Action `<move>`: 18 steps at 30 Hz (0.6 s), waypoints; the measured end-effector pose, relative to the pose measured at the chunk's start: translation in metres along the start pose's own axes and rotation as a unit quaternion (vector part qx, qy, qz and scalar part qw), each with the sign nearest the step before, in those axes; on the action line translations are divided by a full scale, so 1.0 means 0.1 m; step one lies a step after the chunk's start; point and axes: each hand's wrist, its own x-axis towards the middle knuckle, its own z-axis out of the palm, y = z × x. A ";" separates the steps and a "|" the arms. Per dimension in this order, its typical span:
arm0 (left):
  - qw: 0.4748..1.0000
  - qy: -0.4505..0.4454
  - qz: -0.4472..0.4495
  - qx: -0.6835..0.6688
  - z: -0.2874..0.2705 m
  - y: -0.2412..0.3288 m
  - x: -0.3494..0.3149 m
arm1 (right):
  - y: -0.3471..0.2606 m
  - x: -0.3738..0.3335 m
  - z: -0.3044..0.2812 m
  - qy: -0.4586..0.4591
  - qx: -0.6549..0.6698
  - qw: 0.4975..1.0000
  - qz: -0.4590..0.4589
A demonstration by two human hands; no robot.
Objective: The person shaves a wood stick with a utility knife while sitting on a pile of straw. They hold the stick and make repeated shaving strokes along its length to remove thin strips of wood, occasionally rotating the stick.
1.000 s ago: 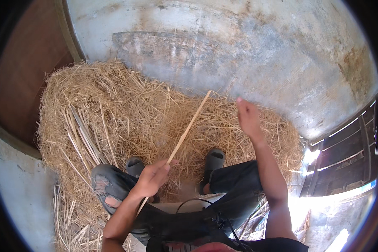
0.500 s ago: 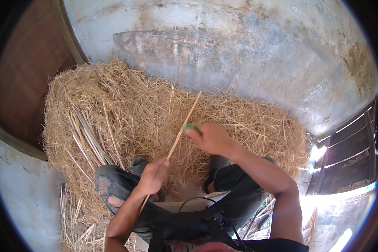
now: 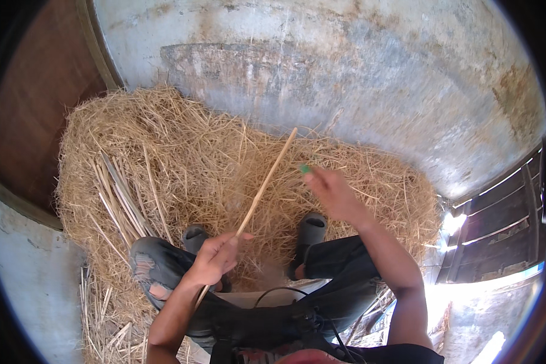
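Observation:
My left hand (image 3: pixel 217 256) is wrapped round a long, thin pale wooden stick (image 3: pixel 267 182), which slants up and away to the right in front of me. The lower end of the stick passes behind my left forearm. To the right of the stick, apart from it, is my closed right hand (image 3: pixel 335 193). A small green thing (image 3: pixel 304 168), perhaps a tool's handle, pokes out from its thumb side. The rest of that thing is hidden or too small to make out.
A deep heap of straw-like shavings (image 3: pixel 188 145) lies around my feet. On its left side rests a bundle of split sticks (image 3: pixel 120 197). A stained wall (image 3: pixel 358 79) rises behind, with a brown panel (image 3: pixel 36 103) at left and dark slats (image 3: pixel 497 218) at right.
My right hand has moved off the stick to the right, taking the green thing with it. My left hand keeps its grip on the stick; the whole view has shifted slightly.

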 end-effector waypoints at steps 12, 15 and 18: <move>0.997 0.003 -0.069 0.018 -0.01 -0.12 -0.07 | 0.45 0.59 0.01 0.064 -0.075 0.994 0.040; 0.999 -0.011 -0.043 0.014 -0.03 -0.09 -0.07 | 0.63 0.53 -0.43 0.142 -0.036 0.981 0.126; 0.998 0.039 -0.020 0.036 0.01 -0.11 0.02 | 0.72 0.33 -0.44 0.149 -0.051 0.985 0.069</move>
